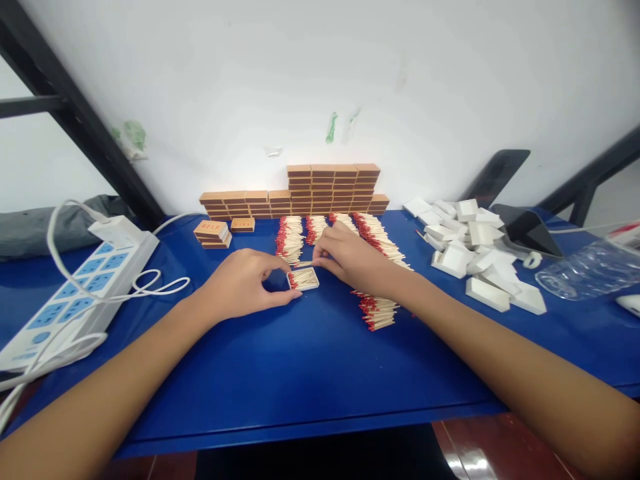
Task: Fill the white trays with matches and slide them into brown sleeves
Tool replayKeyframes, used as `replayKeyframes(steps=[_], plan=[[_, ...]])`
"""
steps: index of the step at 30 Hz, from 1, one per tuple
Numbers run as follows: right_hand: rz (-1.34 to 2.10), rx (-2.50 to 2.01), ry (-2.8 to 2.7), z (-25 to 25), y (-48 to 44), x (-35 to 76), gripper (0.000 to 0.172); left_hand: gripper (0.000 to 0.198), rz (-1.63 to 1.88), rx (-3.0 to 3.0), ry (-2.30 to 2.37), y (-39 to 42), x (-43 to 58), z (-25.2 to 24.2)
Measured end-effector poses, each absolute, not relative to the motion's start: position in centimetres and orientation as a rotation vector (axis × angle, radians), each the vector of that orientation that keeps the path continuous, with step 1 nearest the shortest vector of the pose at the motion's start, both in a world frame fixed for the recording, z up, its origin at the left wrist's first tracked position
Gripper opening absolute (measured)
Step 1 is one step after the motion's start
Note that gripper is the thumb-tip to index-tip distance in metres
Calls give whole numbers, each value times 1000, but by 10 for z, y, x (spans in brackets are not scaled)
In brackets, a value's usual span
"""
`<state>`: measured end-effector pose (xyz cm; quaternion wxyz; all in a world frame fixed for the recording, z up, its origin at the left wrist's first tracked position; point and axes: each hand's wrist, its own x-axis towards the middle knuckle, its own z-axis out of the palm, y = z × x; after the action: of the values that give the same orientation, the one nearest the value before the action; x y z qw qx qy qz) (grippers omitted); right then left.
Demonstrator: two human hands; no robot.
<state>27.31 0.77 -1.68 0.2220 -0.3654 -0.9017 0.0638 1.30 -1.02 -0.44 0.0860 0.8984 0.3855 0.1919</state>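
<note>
A small white matchbox tray [309,287] lies on the blue table, with red-headed matches [302,277] inside it. My left hand [245,283] grips the tray at its left end between thumb and index finger. Just above the tray's right side, my right hand [350,259] is closed in a pinch. A matchstick [304,264] extends left from those fingertips over the tray's far edge. Behind the tray, loose matches [290,239] are laid out in piles, partly covered by my right hand. Another bunch of matches [377,312] lies below my right wrist.
Closed matchboxes [333,190] are stacked along the wall, with a few more [213,233] at left. White empty trays [480,243] are heaped at right beside a clear plastic bottle [590,270] and a dark device [525,230]. A power strip [83,293] with white cables occupies the left.
</note>
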Motion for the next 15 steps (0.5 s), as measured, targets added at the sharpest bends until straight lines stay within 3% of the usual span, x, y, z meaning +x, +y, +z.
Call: replayKeyframes(steps=[15], plan=[[233,-901,-2438,-12,-3,272,14,37,563,2665,1150,-9,13,-6]])
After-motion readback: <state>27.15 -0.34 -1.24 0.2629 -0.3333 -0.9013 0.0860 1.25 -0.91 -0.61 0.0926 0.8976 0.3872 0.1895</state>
